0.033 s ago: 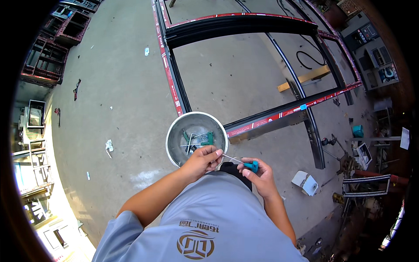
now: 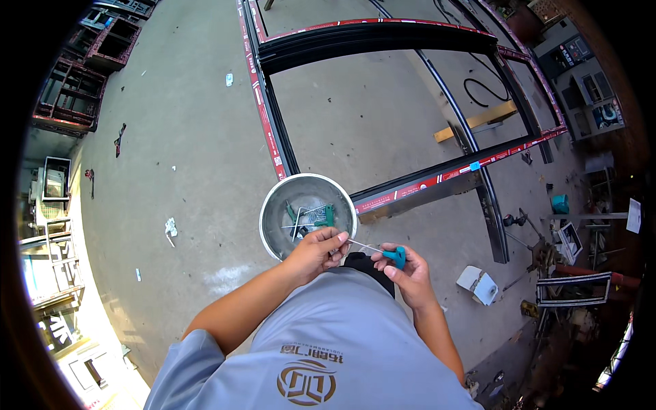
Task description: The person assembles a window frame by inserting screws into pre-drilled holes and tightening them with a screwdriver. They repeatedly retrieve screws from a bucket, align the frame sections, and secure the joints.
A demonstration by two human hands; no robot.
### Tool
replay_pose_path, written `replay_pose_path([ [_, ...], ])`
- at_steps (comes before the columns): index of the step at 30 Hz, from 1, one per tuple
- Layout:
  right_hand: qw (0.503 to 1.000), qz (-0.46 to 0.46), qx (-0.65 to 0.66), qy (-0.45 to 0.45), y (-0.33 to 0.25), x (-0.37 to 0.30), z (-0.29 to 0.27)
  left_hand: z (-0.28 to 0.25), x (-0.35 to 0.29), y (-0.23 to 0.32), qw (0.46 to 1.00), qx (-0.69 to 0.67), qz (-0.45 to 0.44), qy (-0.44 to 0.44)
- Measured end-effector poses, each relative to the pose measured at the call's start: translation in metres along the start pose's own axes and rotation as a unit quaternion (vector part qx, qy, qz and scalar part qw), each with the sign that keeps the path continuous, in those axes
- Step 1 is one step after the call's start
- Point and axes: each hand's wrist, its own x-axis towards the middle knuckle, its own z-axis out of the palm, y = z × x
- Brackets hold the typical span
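Observation:
A hex key with a teal T-shaped handle (image 2: 394, 257) spans the space between my hands, just past the near rim of a grey metal bowl (image 2: 272, 240). My right hand (image 2: 410, 275) has thumb and fingers closed about the handle. The thin metal shaft runs leftward to my left hand (image 2: 318, 249), whose thumb and fingertips pinch its end. Whether some small part also sits in that pinch cannot be made out. Inside the bowl lie a green-handled tool (image 2: 329, 215), bent metal keys (image 2: 296, 226) and a heap of small screws (image 2: 313, 216).
Beyond the bowl, a large black window frame (image 2: 410, 179) edged with red film lies raised on supports, including a wooden beam (image 2: 476, 121). A white box (image 2: 477, 285) stands on the floor at right. Stacked frames (image 2: 70, 94) fill the far left.
The teal handle has turned in my right hand, and its crosspiece now stands more upright. My right fingers have shifted slightly around it. My left hand keeps its place.

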Motion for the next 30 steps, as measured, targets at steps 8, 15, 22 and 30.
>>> replay_pose_path([
  [8,0.989,-0.118,0.090,-0.026,-0.002,0.009,0.017,0.022,-0.002,-0.003,0.993,-0.068,-0.053,-0.076],
  [15,0.975,-0.103,-0.047,0.189,0.008,0.015,0.023,0.032,-0.003,-0.003,0.995,-0.034,-0.047,-0.080],
  [22,0.971,-0.132,-0.050,0.191,0.012,0.016,0.016,0.020,-0.008,-0.010,0.977,0.163,0.077,-0.111],
  [30,0.985,-0.112,-0.098,0.082,-0.010,0.007,0.022,0.035,-0.027,0.006,0.878,0.427,0.187,-0.108],
])
